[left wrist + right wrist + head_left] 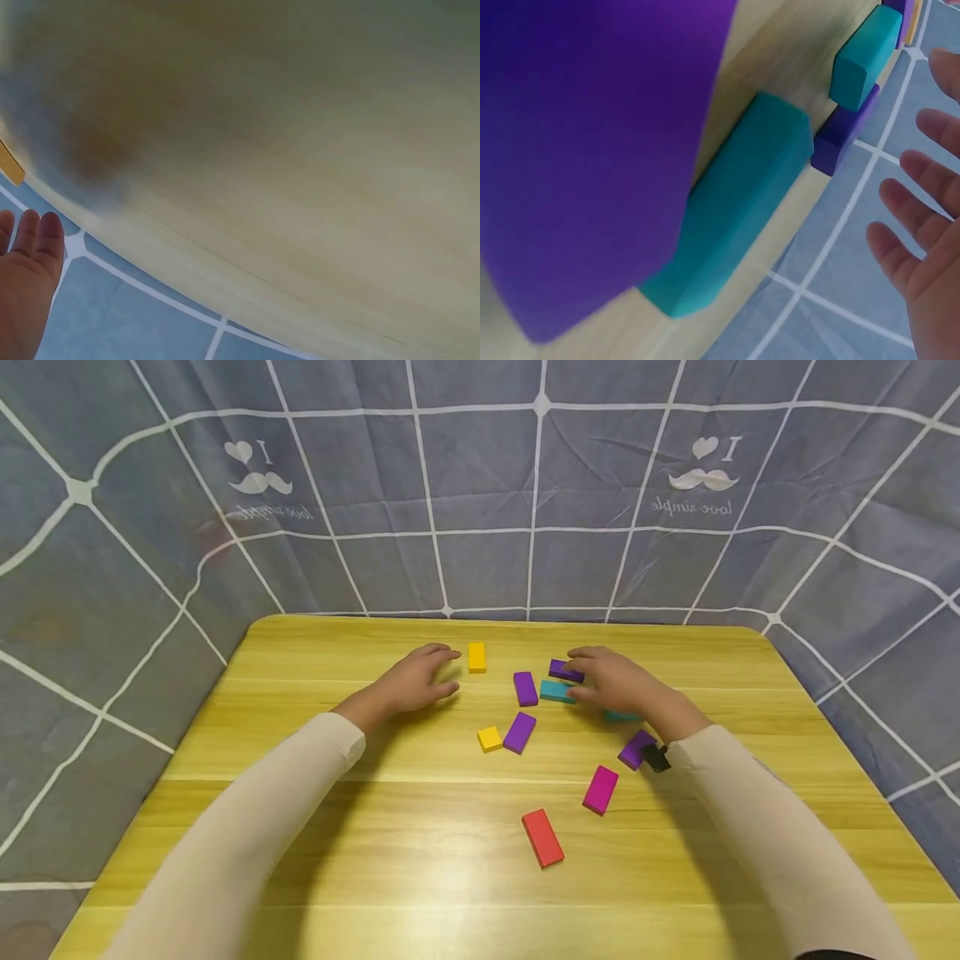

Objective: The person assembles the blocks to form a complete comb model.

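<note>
My left hand [416, 681] hovers at the left, fingers spread and holding nothing. Its fingertips point at an upright-lying yellow block [477, 657] a short way off. On the other side, my right hand [611, 681] reaches over a dark purple block [564, 670] and a teal block [555, 691], its fingers overlapping their right ends in the head view. The right wrist view shows that hand's fingers [915, 210] spread apart with nothing between them. Under its wrist lies another teal block [621, 717], partly hidden, with a purple block [636, 749] nearby.
Between the hands lie two purple blocks [525, 689] and a small yellow block [490, 739]. Closer to me are a magenta block [601, 790] and a red block [542, 837]. A grey curtain [487, 568] with white lines hangs behind the wooden table [405, 852].
</note>
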A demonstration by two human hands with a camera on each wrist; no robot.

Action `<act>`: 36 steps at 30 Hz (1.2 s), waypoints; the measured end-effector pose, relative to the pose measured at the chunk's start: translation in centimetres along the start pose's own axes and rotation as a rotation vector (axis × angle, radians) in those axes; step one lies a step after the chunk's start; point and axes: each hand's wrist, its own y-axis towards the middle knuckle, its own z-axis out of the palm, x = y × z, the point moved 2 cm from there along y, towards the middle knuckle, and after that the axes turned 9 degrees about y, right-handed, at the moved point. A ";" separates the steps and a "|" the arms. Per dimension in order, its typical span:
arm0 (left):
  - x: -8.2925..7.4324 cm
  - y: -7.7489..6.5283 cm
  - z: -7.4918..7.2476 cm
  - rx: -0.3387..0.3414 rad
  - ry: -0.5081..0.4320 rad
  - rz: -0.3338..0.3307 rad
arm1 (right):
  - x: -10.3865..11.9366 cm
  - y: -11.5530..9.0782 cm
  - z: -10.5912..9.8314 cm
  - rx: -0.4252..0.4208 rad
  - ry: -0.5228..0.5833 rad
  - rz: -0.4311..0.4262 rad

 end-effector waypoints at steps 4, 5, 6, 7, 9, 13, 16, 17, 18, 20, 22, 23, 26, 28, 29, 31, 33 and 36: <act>-0.3 1.1 0.3 -0.006 0.009 0.006 | -0.2 0.6 0.3 -0.015 0.024 -0.008; -0.3 1.3 0.4 -0.010 0.008 0.005 | -0.2 0.8 0.4 -0.017 0.029 -0.007; -0.4 1.6 0.5 -0.016 0.003 0.003 | -0.2 0.9 0.4 -0.018 0.034 -0.004; -0.4 1.7 0.5 -0.021 -0.001 0.000 | -0.3 1.0 0.5 -0.022 0.038 0.000; -0.3 2.0 0.7 -0.029 -0.007 -0.011 | -0.3 1.3 0.5 -0.030 0.043 0.006; -0.4 2.4 0.9 -0.042 -0.028 -0.027 | -0.3 1.8 0.6 -0.045 0.068 0.005; -0.4 2.6 1.0 -0.046 -0.051 -0.036 | -0.1 2.1 0.8 -0.044 0.098 0.001; -0.4 2.7 1.1 -0.046 -0.058 -0.042 | 0.0 2.1 0.9 -0.042 0.107 0.000; -0.4 2.7 1.1 -0.048 -0.065 -0.044 | 0.1 2.2 0.9 -0.040 0.116 -0.001; -0.3 2.9 1.1 -0.049 -0.083 -0.052 | 0.3 2.3 0.9 -0.034 0.124 0.003; -0.3 3.2 1.0 -0.050 -0.106 -0.057 | 0.6 2.4 0.9 -0.032 0.126 0.002; -0.2 3.4 1.0 -0.052 -0.119 -0.060 | 0.7 2.5 0.9 -0.030 0.128 0.000; -0.1 3.7 0.9 -0.050 -0.151 -0.067 | 1.1 2.8 0.9 -0.031 0.130 -0.010; 0.0 3.9 0.9 -0.046 -0.172 -0.074 | 1.4 2.9 0.9 -0.033 0.134 -0.017; 0.0 4.0 0.9 -0.045 -0.179 -0.079 | 1.5 3.0 1.0 -0.034 0.136 -0.018; 0.1 4.2 0.9 -0.048 -0.195 -0.084 | 1.7 3.2 1.0 -0.037 0.132 -0.017; 0.2 4.4 0.8 -0.052 -0.213 -0.088 | 1.9 3.4 1.0 -0.035 0.138 -0.006; 0.3 4.7 0.8 -0.054 -0.229 -0.076 | 2.1 3.5 1.1 -0.027 0.157 0.023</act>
